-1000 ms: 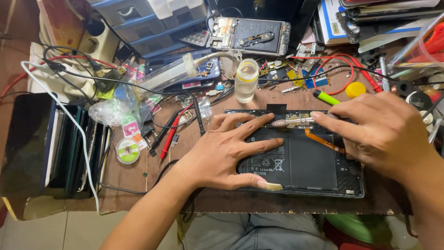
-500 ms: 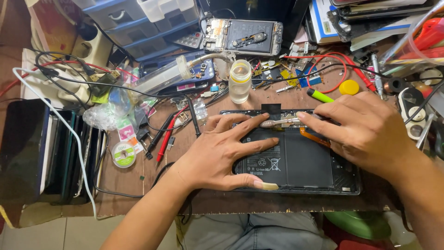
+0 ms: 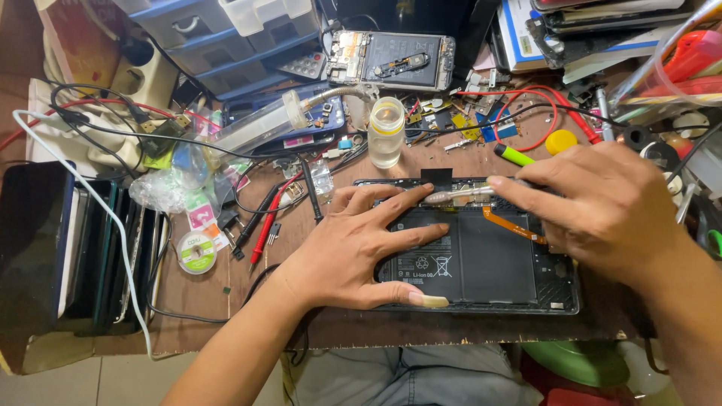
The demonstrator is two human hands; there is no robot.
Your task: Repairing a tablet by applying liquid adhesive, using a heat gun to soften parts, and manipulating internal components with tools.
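An opened tablet (image 3: 553, 301) lies on the brown work board with its black battery (image 3: 492, 263) and an orange flex cable (image 3: 511, 224) exposed. My left hand (image 3: 353, 248) lies flat on the tablet's left half, fingers spread, pressing it down. My right hand (image 3: 602, 203) grips a metal-shafted screwdriver (image 3: 459, 195) whose tip points left along the tablet's top edge, close to my left fingertips. A yellow-green tool handle (image 3: 514, 155) sticks out just above my right hand.
A clear glass bottle (image 3: 386, 133) stands just beyond the tablet. An opened phone (image 3: 391, 60) lies at the back. Red and black probe leads (image 3: 263, 225), a solder roll (image 3: 197, 252), tangled cables, a power strip and blue drawers crowd the left. Stacked tablets (image 3: 83, 256) stand at the left edge.
The view has shifted slightly. Both hands stay on the tablet; my right hand with the screwdriver has barely moved along the top edge.
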